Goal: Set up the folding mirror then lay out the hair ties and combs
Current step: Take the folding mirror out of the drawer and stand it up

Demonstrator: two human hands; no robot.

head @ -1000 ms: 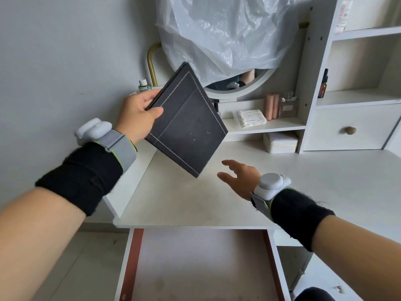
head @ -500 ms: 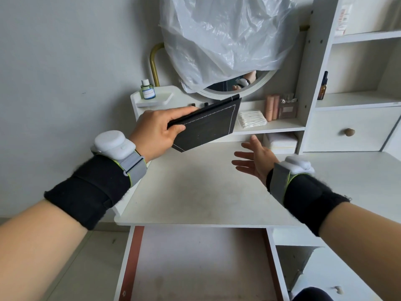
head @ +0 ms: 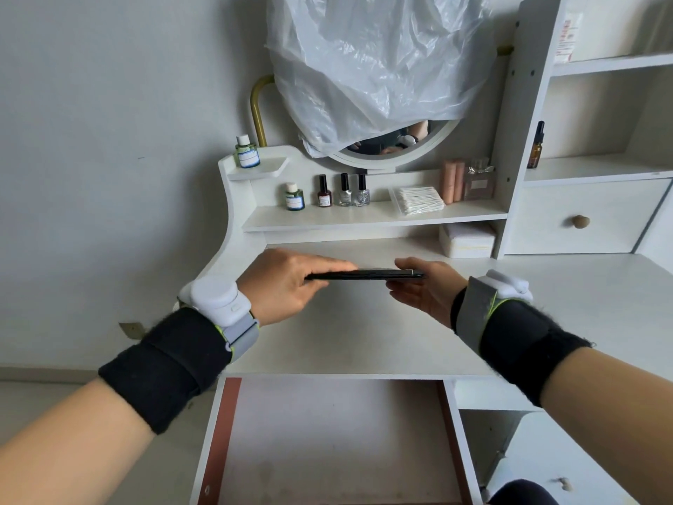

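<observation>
A flat black folding mirror point(head: 368, 275), closed, is held level and edge-on a little above the white dressing table point(head: 346, 337). My left hand point(head: 287, 286) grips its left end, thumb under and fingers over. At the mirror's right end, my right hand point(head: 426, 289) has its fingers beneath and its thumb on top. No hair ties or combs are in sight.
A drawer point(head: 327, 439) stands pulled out below the table's front edge. The back shelf point(head: 375, 216) carries small bottles, nail polish point(head: 344, 191) and a pack of cotton swabs point(head: 418, 200). A round mirror half under a plastic bag point(head: 375, 67) stands behind. A white box point(head: 468, 240) sits at right.
The folding mirror has come down from a raised, tilted pose to level over the table. My right hand has moved in from open air and now holds its right end.
</observation>
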